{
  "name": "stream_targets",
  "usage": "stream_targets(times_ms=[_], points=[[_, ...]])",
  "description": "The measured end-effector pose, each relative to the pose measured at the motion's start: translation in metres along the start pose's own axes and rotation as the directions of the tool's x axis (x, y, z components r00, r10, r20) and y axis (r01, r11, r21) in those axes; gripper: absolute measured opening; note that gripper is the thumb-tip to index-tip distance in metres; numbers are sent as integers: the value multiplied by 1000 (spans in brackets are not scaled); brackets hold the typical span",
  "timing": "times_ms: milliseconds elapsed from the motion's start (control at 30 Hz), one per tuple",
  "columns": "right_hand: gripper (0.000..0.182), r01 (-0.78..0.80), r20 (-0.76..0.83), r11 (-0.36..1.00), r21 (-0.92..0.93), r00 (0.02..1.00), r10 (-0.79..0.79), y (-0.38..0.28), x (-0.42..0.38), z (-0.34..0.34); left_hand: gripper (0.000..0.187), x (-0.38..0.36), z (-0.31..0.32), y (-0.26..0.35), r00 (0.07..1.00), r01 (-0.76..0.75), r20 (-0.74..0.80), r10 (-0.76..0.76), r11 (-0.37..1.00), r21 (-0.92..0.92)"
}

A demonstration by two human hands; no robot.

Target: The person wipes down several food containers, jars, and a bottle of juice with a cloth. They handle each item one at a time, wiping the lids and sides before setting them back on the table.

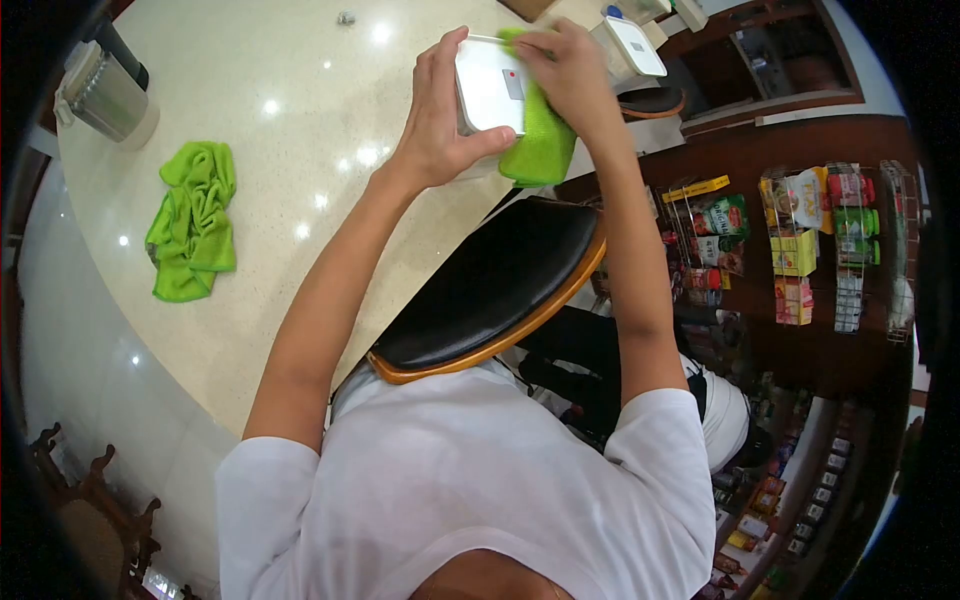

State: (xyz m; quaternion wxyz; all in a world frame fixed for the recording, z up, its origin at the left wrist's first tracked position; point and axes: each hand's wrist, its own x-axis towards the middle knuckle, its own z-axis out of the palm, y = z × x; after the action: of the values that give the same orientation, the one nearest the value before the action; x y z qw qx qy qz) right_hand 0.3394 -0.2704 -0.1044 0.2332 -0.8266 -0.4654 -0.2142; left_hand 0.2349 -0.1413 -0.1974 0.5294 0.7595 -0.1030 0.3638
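A clear container with a white lid point(487, 75) is gripped at its left side and near edge by my left hand point(437, 125), thumb along the near edge. My right hand point(567, 75), slightly blurred, pinches a green cloth point(541, 145) against the lid's right side. The cloth hangs down over the container's right edge. A second green cloth point(196, 222) lies crumpled on the pale countertop point(290, 190), well to the left of both hands.
A clear lidded pitcher point(108, 100) stands at the counter's left edge. Another white-lidded container point(636, 47) is beyond my right hand. A black-seated chair point(490, 280) is tucked against the counter before me. Wire racks of packaged snacks point(795, 240) hang at right, near another person point(722, 420).
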Motion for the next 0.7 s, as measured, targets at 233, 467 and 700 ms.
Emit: stream_targets(times_ms=[233, 467, 700], points=[[10, -218, 9, 963, -159, 975, 223, -46, -65, -45, 102, 2, 6, 1, 1000, 19, -6, -19, 1000, -2], [8, 136, 65, 933, -332, 990, -121, 1, -21, -29, 102, 2, 1, -5, 998, -38, 42, 38, 999, 21], [10, 9, 258, 997, -71, 966, 10, -31, -55, -63, 102, -1, 7, -6, 1000, -2, -7, 2, 999, 47]])
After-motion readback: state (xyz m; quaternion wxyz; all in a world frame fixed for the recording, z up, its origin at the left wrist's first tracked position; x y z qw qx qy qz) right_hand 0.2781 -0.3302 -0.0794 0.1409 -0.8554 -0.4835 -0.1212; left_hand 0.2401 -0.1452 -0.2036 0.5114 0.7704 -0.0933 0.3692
